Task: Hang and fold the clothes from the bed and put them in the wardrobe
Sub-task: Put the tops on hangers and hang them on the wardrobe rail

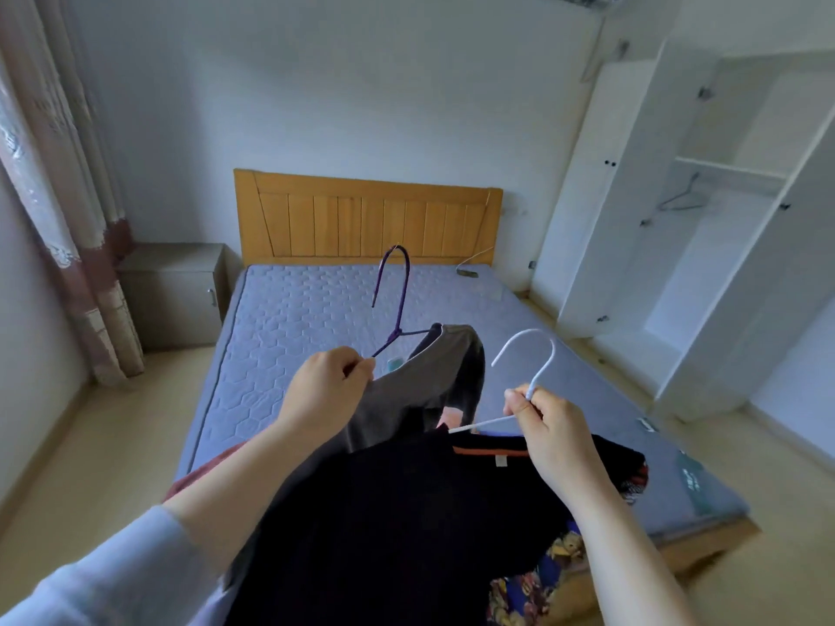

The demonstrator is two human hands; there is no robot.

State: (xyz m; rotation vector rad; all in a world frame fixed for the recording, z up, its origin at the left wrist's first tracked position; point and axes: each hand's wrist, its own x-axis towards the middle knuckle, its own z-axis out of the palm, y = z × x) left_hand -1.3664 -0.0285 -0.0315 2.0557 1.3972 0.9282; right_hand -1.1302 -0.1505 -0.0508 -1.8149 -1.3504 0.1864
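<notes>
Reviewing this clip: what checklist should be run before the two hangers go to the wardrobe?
1. Left hand grips purple hanger: ok.
2. Grey garment fully seated on it: cannot tell.
3. Right hand pinches white hanger: ok.
4. Black top on white hanger: ok.
5. Wardrobe open: ok.
6. Bed emptied: not ok, patterned clothes remain.

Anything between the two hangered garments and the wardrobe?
Nothing visible. The wardrobe stands open, inside hangs only one bare hanger, and no object shows on the floor beside the bed.
</notes>
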